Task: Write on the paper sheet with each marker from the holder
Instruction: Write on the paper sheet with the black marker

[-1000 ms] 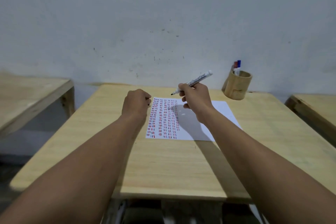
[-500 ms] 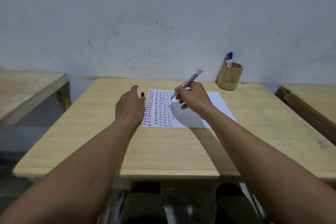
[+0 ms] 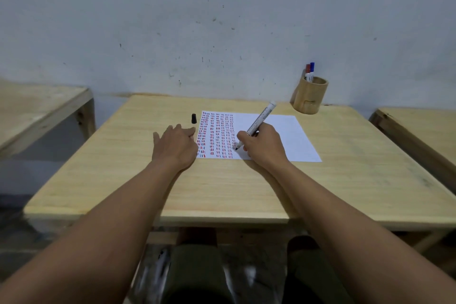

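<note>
A white paper sheet [image 3: 291,138] lies on the wooden table [image 3: 222,187], its left half filled with columns of small red, blue and black marks. My right hand [image 3: 264,145] grips a white marker [image 3: 260,118] with a black tip, and the tip touches the sheet near its lower middle. My left hand [image 3: 176,147] lies flat and open at the sheet's left edge. The marker's black cap [image 3: 194,118] stands on the table just left of the sheet's top corner. A wooden holder [image 3: 311,95] at the back right contains a red marker [image 3: 307,70] and a blue marker [image 3: 312,69].
A pale wall [image 3: 222,27] rises directly behind the table. Another wooden table [image 3: 37,108] stands to the left across a gap, and a third [image 3: 424,131] to the right. My knees show below the table's front edge.
My left hand set the black cap down on the table and flattened beside the sheet. My right hand lowered the marker until its tip met the paper.
</note>
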Demonstrator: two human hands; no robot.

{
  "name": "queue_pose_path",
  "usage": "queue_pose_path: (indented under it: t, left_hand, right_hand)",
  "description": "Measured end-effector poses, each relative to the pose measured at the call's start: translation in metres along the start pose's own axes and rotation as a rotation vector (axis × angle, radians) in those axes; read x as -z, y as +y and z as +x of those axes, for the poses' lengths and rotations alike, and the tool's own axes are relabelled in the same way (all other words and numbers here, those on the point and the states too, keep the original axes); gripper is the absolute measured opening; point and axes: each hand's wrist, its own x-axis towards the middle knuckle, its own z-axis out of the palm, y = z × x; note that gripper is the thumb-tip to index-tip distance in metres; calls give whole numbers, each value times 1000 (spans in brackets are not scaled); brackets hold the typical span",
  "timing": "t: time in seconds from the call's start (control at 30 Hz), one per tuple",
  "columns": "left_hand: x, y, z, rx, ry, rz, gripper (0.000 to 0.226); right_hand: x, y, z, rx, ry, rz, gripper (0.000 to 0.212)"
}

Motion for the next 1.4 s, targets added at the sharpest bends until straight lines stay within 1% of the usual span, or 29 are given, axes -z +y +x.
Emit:
queue_pose_path:
  t: [0.3,0.6,0.83,0.9,1.0,1.13,1.2,1.27,1.33,1.4]
  left_hand:
    - [-4,-3,3,4,0,-6,52]
    - [-2,-2,1,-18,5,17,48]
    - [-1,-2,0,-21,6,11,49]
    - [-2,-2,0,-23,11,14,48]
    - [-1,1,-1,-4,42,-15,47]
    - [9,10,2,92,207,-149,38]
    - [13,15,9,81,260,-239,38]
    - [17,17,19,33,246,-283,45]
    - [18,18,31,-20,189,-252,49]
    - [16,17,41,-33,134,-230,47]
  right_hand:
    - [-2,1,-3,28,-15,-43,28]
    - [-4,2,-2,38,-28,-52,33]
    - [-4,4,0,25,-56,-60,29]
    - [-4,4,0,22,-41,-49,29]
    - [-2,4,1,-13,10,13,28]
    - [1,3,10,-62,35,123,27]
    - [3,-2,16,-80,40,184,25]
    - [5,-8,21,-95,21,286,22]
    - [6,-14,26,-124,-4,403,24]
    - [5,-18,31,-170,-28,498,26]
